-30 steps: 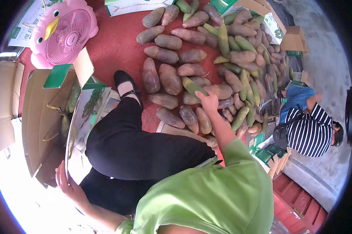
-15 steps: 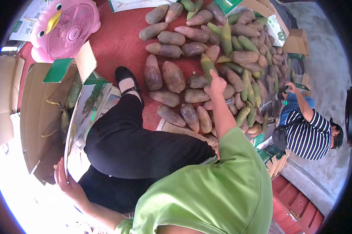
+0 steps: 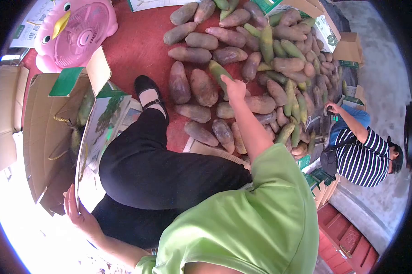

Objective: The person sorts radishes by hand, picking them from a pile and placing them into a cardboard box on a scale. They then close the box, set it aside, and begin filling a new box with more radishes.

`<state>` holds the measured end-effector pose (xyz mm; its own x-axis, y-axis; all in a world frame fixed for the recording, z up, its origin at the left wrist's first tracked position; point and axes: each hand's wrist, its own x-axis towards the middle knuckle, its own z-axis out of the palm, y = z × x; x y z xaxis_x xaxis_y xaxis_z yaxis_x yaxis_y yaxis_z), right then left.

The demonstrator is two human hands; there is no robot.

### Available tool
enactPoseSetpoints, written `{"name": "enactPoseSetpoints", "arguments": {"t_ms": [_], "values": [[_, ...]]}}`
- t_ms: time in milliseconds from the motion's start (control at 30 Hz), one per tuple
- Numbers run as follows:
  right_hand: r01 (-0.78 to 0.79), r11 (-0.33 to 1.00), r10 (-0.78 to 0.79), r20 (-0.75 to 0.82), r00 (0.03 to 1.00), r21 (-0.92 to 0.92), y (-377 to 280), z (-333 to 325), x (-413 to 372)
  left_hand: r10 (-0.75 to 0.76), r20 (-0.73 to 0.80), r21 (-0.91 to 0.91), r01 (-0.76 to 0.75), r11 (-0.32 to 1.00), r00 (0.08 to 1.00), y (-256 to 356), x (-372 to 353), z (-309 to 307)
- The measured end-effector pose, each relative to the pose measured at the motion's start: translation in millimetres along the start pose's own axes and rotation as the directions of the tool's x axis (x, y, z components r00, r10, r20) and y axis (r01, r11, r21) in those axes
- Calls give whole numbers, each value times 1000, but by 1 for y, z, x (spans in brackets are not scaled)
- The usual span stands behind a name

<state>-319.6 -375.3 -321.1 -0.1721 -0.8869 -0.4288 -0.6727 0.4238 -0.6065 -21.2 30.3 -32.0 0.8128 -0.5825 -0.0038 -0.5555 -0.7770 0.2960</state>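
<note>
In the head view, my right hand [image 3: 234, 88] is closed around one end of a long green gourd [image 3: 218, 71], lifted over the rows of gourds on the red floor. Brownish-purple gourds lie just beside it, among them a thick one [image 3: 203, 87] to its left. At the lower left, my left hand [image 3: 79, 218] pinches the edge of an open cardboard box [image 3: 46, 137], thumb on one side and fingers on the other. Inside that box, a green gourd [image 3: 85, 108] and a yellow cord loop [image 3: 62, 119] partly show.
A large pile of green and brown gourds [image 3: 290, 65] spreads to the right. A pink bird-shaped fan [image 3: 85, 38] stands at the upper left. More cardboard boxes [image 3: 348, 48] surround the pile. At the right, a person in a striped shirt [image 3: 362, 157] holds a dark object.
My right hand has moved left with the green gourd, away from the big pile and over the looser rows. My left hand stays on the box edge.
</note>
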Motion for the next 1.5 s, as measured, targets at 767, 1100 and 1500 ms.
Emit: {"name": "enactPoseSetpoints", "arguments": {"t_ms": [767, 1100, 1500], "values": [[230, 917, -137, 284, 949, -326, 38, -103, -112, 63, -16, -23, -64, 998, 998, 7, 1, 2], [17, 965, -62, 165, 984, 261, 64, -116, -86, 31, -21, 4, -31, 1000, 999, 10, 1, -1], [69, 973, -139, 318, 938, 221, 1, -75, -114, 42, -37, -239, -49, 970, 998, 12, 14, -60]]}}
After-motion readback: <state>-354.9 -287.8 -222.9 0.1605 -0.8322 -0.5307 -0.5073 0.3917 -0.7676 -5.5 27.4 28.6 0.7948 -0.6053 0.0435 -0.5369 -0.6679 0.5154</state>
